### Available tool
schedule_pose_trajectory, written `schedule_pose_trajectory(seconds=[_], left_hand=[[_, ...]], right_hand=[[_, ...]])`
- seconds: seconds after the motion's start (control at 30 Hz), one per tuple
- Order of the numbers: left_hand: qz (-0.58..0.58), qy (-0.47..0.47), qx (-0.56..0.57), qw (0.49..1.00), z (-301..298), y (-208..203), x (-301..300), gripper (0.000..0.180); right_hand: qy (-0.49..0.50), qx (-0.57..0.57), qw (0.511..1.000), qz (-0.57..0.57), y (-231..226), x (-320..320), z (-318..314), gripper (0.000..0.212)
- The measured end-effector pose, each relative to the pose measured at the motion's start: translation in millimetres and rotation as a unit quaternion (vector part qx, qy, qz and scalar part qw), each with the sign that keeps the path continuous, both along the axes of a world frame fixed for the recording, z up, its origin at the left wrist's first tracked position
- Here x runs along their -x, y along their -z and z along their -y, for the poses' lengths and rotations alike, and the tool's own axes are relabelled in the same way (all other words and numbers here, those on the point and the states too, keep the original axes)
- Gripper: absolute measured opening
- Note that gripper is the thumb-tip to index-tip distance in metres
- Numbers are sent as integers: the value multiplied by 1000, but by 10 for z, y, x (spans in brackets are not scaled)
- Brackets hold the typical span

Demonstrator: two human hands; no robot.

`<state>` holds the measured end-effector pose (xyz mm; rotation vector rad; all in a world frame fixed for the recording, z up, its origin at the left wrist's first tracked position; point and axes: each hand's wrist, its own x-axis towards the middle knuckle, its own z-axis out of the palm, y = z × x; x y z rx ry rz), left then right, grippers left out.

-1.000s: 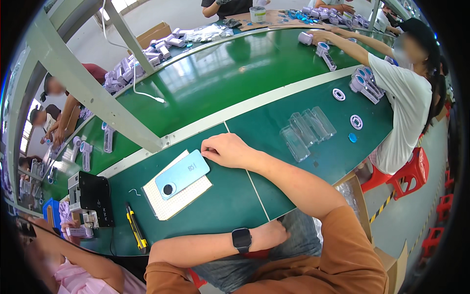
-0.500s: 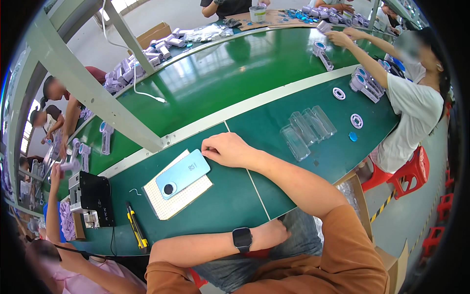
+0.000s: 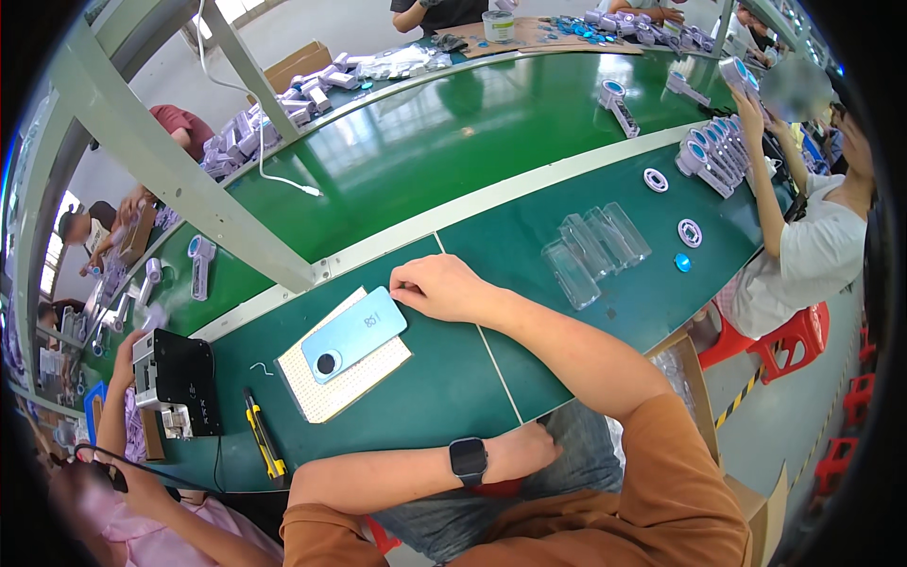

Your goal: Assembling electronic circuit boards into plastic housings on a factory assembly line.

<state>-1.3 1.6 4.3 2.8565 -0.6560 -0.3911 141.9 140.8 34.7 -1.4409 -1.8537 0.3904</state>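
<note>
A light blue phone [image 3: 351, 338] lies back up on a white perforated sheet [image 3: 321, 404]. My right hand [image 3: 442, 288] rests on the green table beside the phone's far right end, its fingers curled and their tips against or very near the phone's corner. No grip on the phone shows. Down by the table's front edge, my left hand [image 3: 521, 454] lies over my lap with fingers loosely closed; they are partly hidden, and nothing shows in them. A dark watch [image 3: 468, 461] is on my left wrist.
A yellow-black cutter knife [image 3: 263, 435] and a black device [image 3: 184, 386] stand to the left. Clear plastic trays [image 3: 595, 248] and white rings [image 3: 690, 233] lie right. Beyond runs a green conveyor [image 3: 453, 132] carrying purple handheld fans [image 3: 619, 107]. Co-workers sit on both sides.
My hands and the phone have stayed still. The co-worker at right has drawn back from the belt and now lifts a fan. The left co-worker's hand has moved down towards the black device.
</note>
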Motion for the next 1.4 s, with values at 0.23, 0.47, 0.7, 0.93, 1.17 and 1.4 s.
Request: schedule_pose_trajectory(seconds=[0.23, 0.47, 0.7, 0.93, 1.17, 1.4], left_hand=[[-7, -13, 18, 1000, 6, 34, 15, 16], [0, -4, 6, 1000, 2, 19, 9, 16], [-2, -6, -4, 1000, 5, 9, 4, 16], [-9, -4, -3, 1000, 7, 13, -11, 16], [-19, -3, -10, 1000, 22, 27, -3, 17], [-26, -1, -24, 999, 19, -4, -8, 19]], right_hand=[[-3, 6, 1000, -2, -25, 9, 4, 12], [3, 22, 1000, -4, -37, 9, 6, 13], [-1, 13, 1000, -5, -30, 8, 4, 12], [-1, 23, 1000, -16, -49, 4, 14, 13], [-1, 1, 1000, 1, -1, 5, -2, 13], [0, 6, 1000, 0, -1, 4, -3, 12]])
